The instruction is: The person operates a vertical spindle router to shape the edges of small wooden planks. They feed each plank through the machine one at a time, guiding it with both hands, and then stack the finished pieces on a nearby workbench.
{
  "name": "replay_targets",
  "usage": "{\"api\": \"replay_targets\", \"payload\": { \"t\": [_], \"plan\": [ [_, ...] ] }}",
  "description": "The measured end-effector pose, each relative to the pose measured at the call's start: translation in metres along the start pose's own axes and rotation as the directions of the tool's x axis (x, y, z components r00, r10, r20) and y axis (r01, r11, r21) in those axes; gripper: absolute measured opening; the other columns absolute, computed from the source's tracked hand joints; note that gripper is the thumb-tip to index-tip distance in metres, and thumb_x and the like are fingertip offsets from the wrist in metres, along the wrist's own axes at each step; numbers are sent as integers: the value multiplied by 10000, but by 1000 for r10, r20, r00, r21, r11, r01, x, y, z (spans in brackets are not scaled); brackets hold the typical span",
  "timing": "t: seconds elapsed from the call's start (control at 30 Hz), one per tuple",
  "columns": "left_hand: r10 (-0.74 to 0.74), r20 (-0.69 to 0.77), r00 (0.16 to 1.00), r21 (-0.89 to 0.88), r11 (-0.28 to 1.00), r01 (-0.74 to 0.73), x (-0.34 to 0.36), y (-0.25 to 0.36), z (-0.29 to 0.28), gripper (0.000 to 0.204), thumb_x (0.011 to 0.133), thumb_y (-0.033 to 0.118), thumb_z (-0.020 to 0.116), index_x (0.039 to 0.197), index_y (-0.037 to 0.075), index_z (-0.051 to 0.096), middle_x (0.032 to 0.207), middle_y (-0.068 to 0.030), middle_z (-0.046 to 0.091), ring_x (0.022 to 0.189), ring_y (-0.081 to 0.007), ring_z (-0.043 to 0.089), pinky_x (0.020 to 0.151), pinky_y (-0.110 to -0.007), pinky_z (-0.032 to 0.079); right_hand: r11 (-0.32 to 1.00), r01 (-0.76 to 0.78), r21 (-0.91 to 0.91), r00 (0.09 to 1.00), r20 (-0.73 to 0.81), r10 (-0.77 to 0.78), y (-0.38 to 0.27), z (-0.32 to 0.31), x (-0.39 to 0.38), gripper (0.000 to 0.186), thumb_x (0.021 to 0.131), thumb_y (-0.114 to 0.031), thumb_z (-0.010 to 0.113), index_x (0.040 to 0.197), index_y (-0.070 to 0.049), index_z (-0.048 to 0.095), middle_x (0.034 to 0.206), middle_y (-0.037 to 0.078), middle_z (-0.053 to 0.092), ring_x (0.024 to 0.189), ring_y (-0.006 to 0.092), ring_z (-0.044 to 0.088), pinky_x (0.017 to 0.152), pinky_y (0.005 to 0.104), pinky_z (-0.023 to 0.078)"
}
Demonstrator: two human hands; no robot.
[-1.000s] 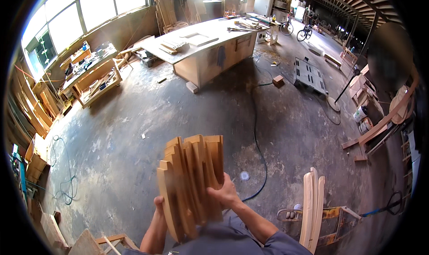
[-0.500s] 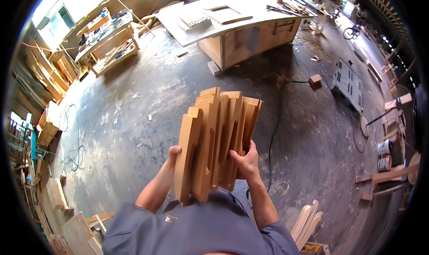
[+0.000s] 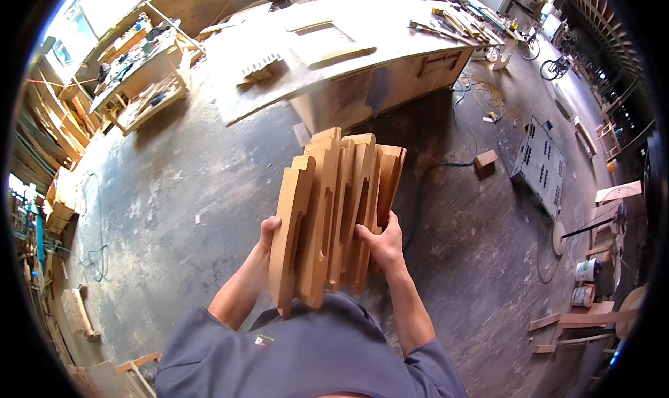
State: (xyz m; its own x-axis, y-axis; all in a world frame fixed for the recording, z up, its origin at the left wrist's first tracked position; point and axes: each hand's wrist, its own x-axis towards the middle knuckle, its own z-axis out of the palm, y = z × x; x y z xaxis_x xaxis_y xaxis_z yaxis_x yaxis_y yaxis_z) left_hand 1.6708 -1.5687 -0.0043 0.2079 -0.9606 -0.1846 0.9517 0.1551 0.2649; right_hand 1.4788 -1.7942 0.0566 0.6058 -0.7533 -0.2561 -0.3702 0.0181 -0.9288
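Observation:
A bundle of several light-brown wooden pieces (image 3: pixel 317 220) with stepped, notched ends stands nearly upright in front of my chest. From the left side my left hand (image 3: pixel 267 236) is closed on the outermost piece, its thumb showing at the edge and the other fingers hidden behind. At the right my right hand (image 3: pixel 382 243) grips the bundle, thumb across the front of the pieces and fingers round the far side. The lower ends lie close to my grey shirt (image 3: pixel 306 349).
Ahead stands a large workbench (image 3: pixel 334 95) bearing a wooden frame (image 3: pixel 327 44), a slotted piece (image 3: pixel 260 69) and tools. A grey perforated metal panel (image 3: pixel 540 166) and a wooden block (image 3: pixel 485 159) lie to the right. Another bench (image 3: pixel 139 81) stands far left. A cable crosses the floor.
The workbench appears nearer and larger, so I have moved toward it. Both hands keep the same hold on the wooden pieces.

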Motion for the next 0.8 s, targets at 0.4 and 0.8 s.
{"api": "replay_targets", "payload": {
  "t": [0.4,0.8],
  "plan": [
    [-64,88,994,-28,997,67,376,117,119,956,775,427,818,1585,-3,545,1459,-265,688,1252,-448,719,1107,-602,586,997,-24,75,1000,-1,24,-76,-117,362,771,859,-170,911,1479,74,524,1324,205,746,1181,260,747,1028,382,599],
    [158,-201,967,105,985,-139,657,172,108,844,848,507,771,1502,-4,618,1367,-244,740,1162,-413,768,1034,-557,640,999,-47,9,971,233,44,-129,-210,693,766,806,-255,945,1408,44,577,1289,208,759,1168,286,758,1032,406,593]
  ]
}}
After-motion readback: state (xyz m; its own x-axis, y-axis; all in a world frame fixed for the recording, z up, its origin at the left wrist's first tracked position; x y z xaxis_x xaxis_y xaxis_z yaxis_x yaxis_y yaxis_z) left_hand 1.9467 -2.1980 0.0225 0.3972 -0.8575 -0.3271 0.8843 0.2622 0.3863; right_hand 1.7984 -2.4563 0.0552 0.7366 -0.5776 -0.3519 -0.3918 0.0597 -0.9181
